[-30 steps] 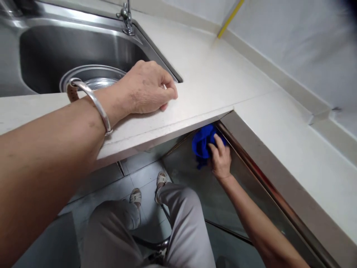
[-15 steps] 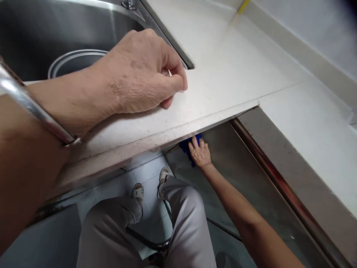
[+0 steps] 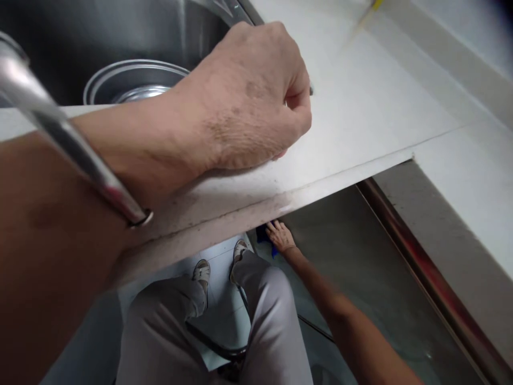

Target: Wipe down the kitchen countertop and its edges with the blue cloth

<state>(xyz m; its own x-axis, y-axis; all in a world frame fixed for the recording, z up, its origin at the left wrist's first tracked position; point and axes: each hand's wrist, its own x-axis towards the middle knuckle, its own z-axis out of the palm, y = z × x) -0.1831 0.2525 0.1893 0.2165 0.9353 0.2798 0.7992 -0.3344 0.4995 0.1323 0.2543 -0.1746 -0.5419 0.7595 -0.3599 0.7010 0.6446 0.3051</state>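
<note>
My left hand (image 3: pixel 248 101) rests as a loose fist on the white countertop (image 3: pixel 360 117) beside the steel sink (image 3: pixel 120 43), with nothing visible in it. A metal bangle (image 3: pixel 72 144) circles that wrist. Below the counter edge, my right hand (image 3: pixel 280 236) presses flat on a blue cloth (image 3: pixel 262 234) against the grey cabinet front (image 3: pixel 352 256). Most of the cloth is hidden by the counter edge and the hand.
A round metal pot (image 3: pixel 132 80) sits in the sink. A yellow strip (image 3: pixel 371 10) lies at the back of the counter. My legs in grey trousers (image 3: pixel 256 321) and sandalled feet (image 3: pixel 202 272) stand on the tiled floor. A metal trim (image 3: pixel 425 272) runs under the right counter.
My right hand has slid the blue cloth left and downward along the cabinet front, partly under the counter edge. The view has dropped closer to the counter, so my left hand looms larger.
</note>
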